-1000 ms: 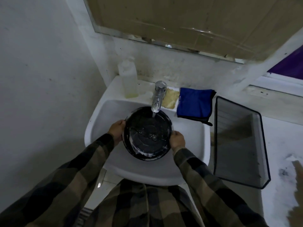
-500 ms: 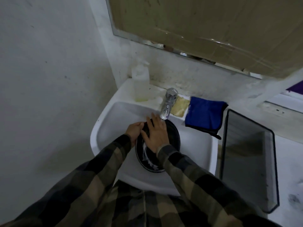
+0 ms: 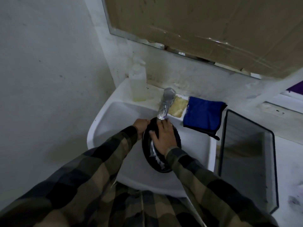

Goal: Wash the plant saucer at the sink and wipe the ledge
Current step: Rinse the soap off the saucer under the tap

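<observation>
– Over the sink (image 3: 114, 115), under the tap (image 3: 165, 104): that's where the saucer (image 3: 155, 159) is?

– Yes, low in the basin, its far edge just below the spout.

– What are the fingers doing?

– The left hand (image 3: 141, 126) grips the far-left rim, knuckles curled over the edge; the fingertips are hidden behind it. The right hand (image 3: 164, 138) lies flat on the saucer's inner face, fingers (image 3: 164, 124) straight and a little spread, reaching towards the spout, the thumb out to the left. It presses rather than grasps.

– Which way does the saucer face?

– It is tipped up on its left side, so the hollow face turns up and to the right. Seen like that it reads as a narrow oval, long axis running from far, under the tap, to near and slightly right. White foam shows on the near part of the face.

– And against a second ago?

– Then it lay flat, face up, with one hand on each side of the rim. Since then the left side has been lifted, and the right hand has left the right rim and come across onto the face. The left hand has stayed at its edge.

– Anything around?

– A blue cloth (image 3: 203, 115) and a yellow sponge (image 3: 177, 106) on the sink's far rim, right of the tap; a bottle (image 3: 137, 84) left of it.
</observation>
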Motion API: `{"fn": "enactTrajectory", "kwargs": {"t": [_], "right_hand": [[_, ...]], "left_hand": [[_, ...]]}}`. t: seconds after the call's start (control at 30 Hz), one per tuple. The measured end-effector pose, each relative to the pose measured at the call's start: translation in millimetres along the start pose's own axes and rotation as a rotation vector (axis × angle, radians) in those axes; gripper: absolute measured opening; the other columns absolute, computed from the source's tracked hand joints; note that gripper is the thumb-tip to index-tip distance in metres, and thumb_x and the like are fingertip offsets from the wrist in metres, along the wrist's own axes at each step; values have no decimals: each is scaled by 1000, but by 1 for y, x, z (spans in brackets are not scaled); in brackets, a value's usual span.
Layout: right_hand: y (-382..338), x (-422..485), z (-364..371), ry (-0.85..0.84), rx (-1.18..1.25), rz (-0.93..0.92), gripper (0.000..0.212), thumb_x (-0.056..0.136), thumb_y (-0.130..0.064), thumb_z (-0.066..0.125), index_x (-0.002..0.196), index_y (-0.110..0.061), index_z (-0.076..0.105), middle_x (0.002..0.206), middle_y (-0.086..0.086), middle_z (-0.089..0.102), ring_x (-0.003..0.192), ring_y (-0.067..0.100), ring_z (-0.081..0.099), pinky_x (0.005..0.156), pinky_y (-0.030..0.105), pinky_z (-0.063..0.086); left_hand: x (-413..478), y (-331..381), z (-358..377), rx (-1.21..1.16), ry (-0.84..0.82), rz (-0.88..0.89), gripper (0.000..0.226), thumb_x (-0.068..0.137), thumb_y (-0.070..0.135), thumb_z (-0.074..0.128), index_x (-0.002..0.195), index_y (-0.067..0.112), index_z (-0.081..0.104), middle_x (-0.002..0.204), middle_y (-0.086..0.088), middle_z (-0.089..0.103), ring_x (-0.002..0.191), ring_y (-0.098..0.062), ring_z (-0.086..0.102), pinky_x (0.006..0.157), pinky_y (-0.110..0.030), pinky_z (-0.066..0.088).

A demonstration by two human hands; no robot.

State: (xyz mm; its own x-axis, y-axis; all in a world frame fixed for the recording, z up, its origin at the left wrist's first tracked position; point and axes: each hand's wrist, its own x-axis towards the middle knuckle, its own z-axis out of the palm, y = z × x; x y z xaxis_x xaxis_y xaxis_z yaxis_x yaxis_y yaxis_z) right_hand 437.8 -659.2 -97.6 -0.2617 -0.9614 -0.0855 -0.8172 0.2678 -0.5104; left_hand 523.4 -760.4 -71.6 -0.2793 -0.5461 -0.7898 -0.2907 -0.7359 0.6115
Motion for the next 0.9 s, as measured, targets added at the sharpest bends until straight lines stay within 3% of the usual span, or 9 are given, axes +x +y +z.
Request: {"fn": "enactTrajectory", "kwargs": {"t": [0.1, 0.2, 0.27, 0.37, 0.5, 0.6, 0.7, 0.77, 0.9], "right_hand": [[-5, -8, 6, -93, -23, -292, 72, 89, -47, 38, 145, -3, 30, 152, 18, 27, 143, 35, 18, 119, 43, 9], [11, -15, 1, -60, 23, -343, 62, 89, -40, 41, 143, -10, 37, 153, 14, 29, 142, 35, 21, 116, 52, 18], [21, -23, -1, -60, 24, -453, 56, 90, -36, 46, 141, -13, 42, 152, 12, 31, 142, 36, 22, 115, 52, 20], [40, -40, -5, -41, 50, -587, 51, 90, -31, 53, 138, -14, 47, 151, 11, 34, 143, 30, 24, 115, 48, 24], [59, -49, -13, 55, 132, -503, 54, 87, -32, 56, 136, -10, 48, 149, 10, 37, 141, 24, 29, 110, 49, 33], [33, -40, -13, 82, 92, -387, 58, 89, -42, 49, 138, -13, 45, 151, 7, 34, 141, 23, 28, 113, 46, 28], [8, -25, -14, 0, 38, -198, 71, 92, -63, 20, 147, -19, 30, 155, 5, 25, 143, 24, 22, 117, 40, 14], [-2, -19, -12, -65, 76, -113, 78, 88, -68, 4, 149, -23, 21, 157, 5, 19, 145, 22, 16, 117, 34, 4], [-12, -4, -3, -205, 135, 35, 67, 95, -55, 27, 150, -19, 17, 158, 9, 10, 146, 24, 7, 119, 32, 2]], "left_hand": [[-1, 6, 0, 31, 30, -15, 20, 93, 6, 54, 75, -1, 60, 78, -14, 61, 66, -23, 57, 63, -30, 49], [1, 10, 1, 31, 21, -40, 21, 94, -1, 47, 77, -4, 58, 85, -16, 59, 65, -25, 55, 62, -33, 48], [1, 12, 0, 28, 76, -27, 17, 94, -3, 45, 94, -14, 58, 98, -20, 58, 74, -29, 58, 66, -38, 48], [5, 14, -4, -34, 123, -40, 31, 96, -7, 37, 123, -19, 46, 124, -27, 53, 94, -33, 56, 82, -42, 44], [-4, 20, -3, -121, 103, -37, 38, 98, -8, 23, 132, -16, 38, 121, -24, 47, 74, -32, 49, 95, -44, 38], [-5, 23, -6, -189, 115, -22, 38, 97, -9, 25, 132, -15, 40, 117, -24, 49, 91, -33, 51, 88, -40, 45], [-6, 17, -20, -267, 43, -36, 38, 95, -4, 33, 130, -11, 44, 121, -22, 54, 93, -32, 58, 69, -33, 55], [-18, 11, -30, -357, 12, -43, 37, 91, -5, 30, 123, -7, 48, 119, -22, 56, 99, -32, 56, 79, -36, 51], [-33, -16, -45, -530, 7, -66, 45, 82, -12, 16, 111, -4, 50, 109, -18, 56, 92, -31, 53, 83, -35, 46]]}}
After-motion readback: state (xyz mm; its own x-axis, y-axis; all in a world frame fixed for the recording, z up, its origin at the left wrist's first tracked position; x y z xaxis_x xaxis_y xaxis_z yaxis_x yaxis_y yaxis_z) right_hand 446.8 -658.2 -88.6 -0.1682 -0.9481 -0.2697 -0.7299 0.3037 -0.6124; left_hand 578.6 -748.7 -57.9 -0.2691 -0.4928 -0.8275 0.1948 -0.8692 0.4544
